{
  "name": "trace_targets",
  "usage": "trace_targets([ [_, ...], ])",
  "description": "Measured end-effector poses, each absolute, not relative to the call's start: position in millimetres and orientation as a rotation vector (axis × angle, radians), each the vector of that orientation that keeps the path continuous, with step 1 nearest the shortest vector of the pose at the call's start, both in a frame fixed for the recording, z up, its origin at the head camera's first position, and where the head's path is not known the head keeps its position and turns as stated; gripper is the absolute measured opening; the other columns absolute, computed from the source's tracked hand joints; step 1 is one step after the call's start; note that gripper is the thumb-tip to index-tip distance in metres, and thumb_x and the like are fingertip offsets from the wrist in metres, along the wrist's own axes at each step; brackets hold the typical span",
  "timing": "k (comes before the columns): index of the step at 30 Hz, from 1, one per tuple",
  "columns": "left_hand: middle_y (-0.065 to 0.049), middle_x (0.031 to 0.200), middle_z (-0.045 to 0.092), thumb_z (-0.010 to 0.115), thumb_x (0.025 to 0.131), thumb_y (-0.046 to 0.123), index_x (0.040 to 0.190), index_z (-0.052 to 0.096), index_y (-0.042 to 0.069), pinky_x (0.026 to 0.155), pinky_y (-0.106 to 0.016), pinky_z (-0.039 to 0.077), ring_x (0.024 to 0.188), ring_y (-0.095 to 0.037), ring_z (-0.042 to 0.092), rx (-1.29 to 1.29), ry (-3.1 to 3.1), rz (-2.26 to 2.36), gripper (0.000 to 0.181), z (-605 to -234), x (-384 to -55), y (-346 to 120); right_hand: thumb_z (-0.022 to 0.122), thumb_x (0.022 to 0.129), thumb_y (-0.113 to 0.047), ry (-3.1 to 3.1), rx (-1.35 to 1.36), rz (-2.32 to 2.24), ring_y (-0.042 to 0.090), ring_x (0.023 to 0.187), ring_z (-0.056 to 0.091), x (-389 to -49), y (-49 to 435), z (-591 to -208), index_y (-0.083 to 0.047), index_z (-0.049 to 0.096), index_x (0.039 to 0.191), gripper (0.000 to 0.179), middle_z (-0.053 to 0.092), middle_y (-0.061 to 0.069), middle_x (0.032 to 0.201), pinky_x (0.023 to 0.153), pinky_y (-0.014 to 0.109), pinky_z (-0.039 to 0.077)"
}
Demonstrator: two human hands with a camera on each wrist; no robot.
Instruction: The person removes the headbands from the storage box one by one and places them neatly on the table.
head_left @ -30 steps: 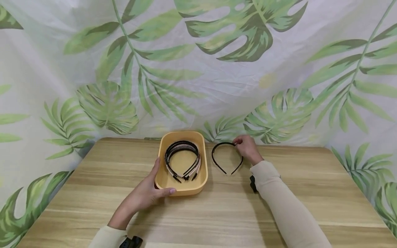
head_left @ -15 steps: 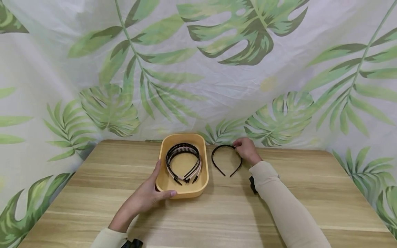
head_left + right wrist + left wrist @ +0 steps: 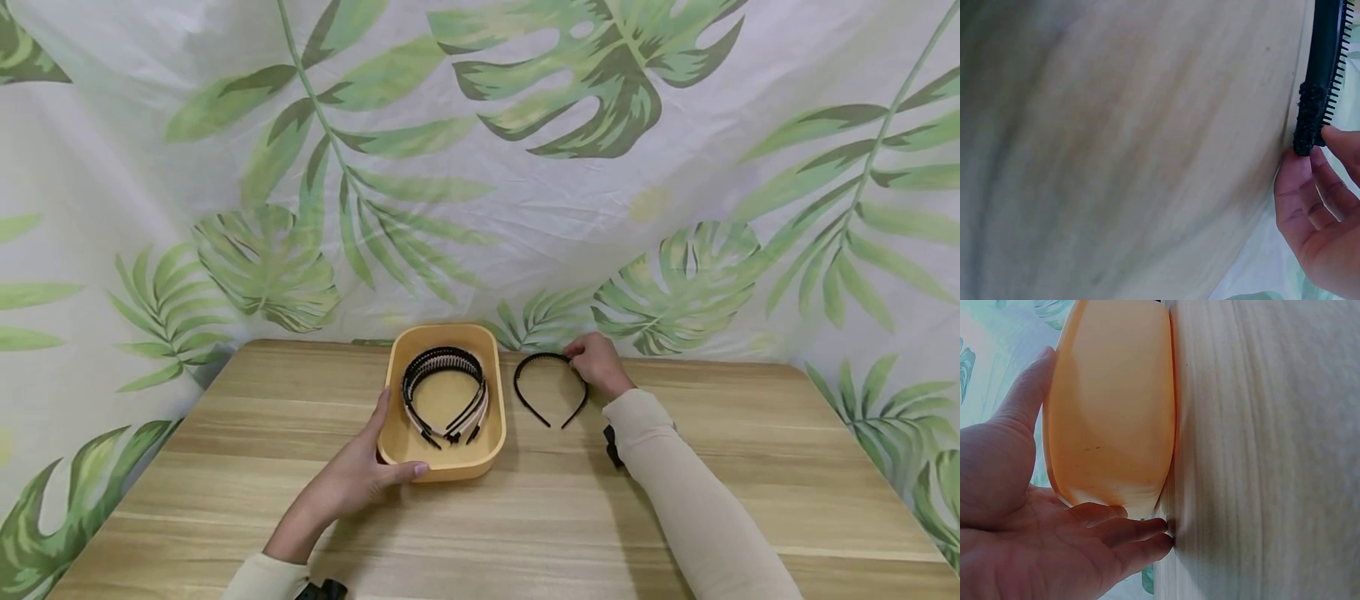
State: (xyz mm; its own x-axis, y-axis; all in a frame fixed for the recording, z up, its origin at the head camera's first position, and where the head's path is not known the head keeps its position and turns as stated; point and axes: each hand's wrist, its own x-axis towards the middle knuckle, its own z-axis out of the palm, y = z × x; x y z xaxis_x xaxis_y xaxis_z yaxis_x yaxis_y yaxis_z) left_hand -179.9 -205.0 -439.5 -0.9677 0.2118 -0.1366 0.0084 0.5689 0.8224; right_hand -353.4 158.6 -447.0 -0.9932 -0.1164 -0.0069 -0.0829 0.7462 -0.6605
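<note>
A pale hanging cloth printed with green leaves backs a wood-grained bench. We note first that a black toothed headband lies between the two hands, just to the left of the right hand and farther from the left. The right hand pinches it with thumb and fingers at the right shoulder of its arch, beside a rough-textured patch. Its long axis runs from the arch, level with the right fingertips, back toward the person, its two free tips pointing that way; whether it touches the bench we cannot tell. Between the left hand and this headband sits a yellow container. The left hand is spread about its near left corner, thumb at the near rim, fingers along the left wall. Inside, to the right of the left fingers, we see several stacked headbands, dark and pale, arches away from us; we cannot count them surely.
</note>
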Motion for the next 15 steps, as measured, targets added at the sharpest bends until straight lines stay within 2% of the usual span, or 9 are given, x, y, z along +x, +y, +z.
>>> trace_targets([
  [5,-0.027,0.174,0.004,0.086,0.087,0.042,0.167,-0.016,0.015,0.125,-0.058,0.027,0.154,-0.045,0.031,0.187,2.59,1.341,0.133,-439.2,-179.9,-205.0,0.058,0.097,0.007,2.898,-0.167,-1.073,0.04,0.116,0.067,-354.0,158.5,-446.2,0.006,0.075,0.12,0.029,0.072,0.026,0.124,0.091,0.044,0.057],
  [15,-0.027,0.174,0.003,0.086,0.086,0.045,0.167,-0.017,0.016,0.124,-0.059,0.028,0.154,-0.045,0.03,0.174,2.588,1.326,0.134,-439.5,-179.9,-204.8,0.057,0.098,0.005,2.913,-0.189,-1.045,0.038,0.116,0.068,-354.4,159.9,-447.7,0.004,0.078,0.116,0.027,0.073,0.024,0.124,0.089,0.042,0.057],
])
